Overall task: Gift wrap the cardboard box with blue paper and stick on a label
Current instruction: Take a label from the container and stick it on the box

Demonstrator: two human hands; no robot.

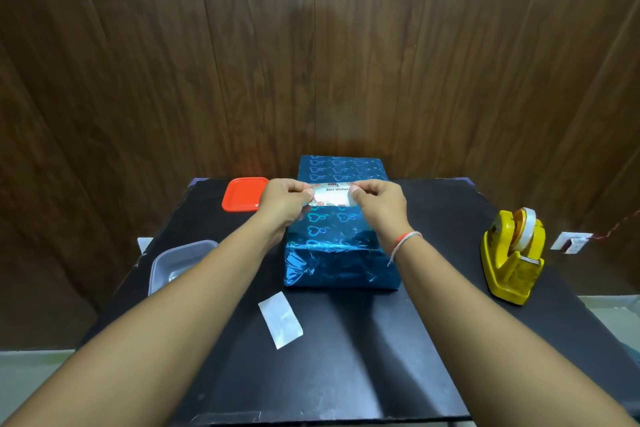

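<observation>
Left hand [284,199] pinching the left end of the label [331,197], right hand [375,199] pinching the right end, fingers curled, thumbs toward the middle. Label stretched flat between both hands, printed side up with "Best Wishes" readable, long axis running left to right. Held over the top face of the wrapped box [341,222]; whether touching the paper yet cannot be told.

Box fully covered in shiny blue paper with a heart pattern, standing near the middle of the table [346,374], long axis running from the near edge toward the far edge, so crosswise to the label. Directly beneath and ahead of both hands, neither hand clearly nearer. Coming move judged as a straight lowering and pressing down onto the top face, about midway along the box; wrapping apparently done, label the last step.

A white strip [280,320], probably the label's backing, lying just in front of the box toward the near edge. Clear plastic container [180,262] at the left edge, something pale and shiny inside, too unclear to name. Its red lid [244,193] lying apart near the far left corner. Yellow tape dispenser [512,258] with a roll of tape at the right edge.
</observation>
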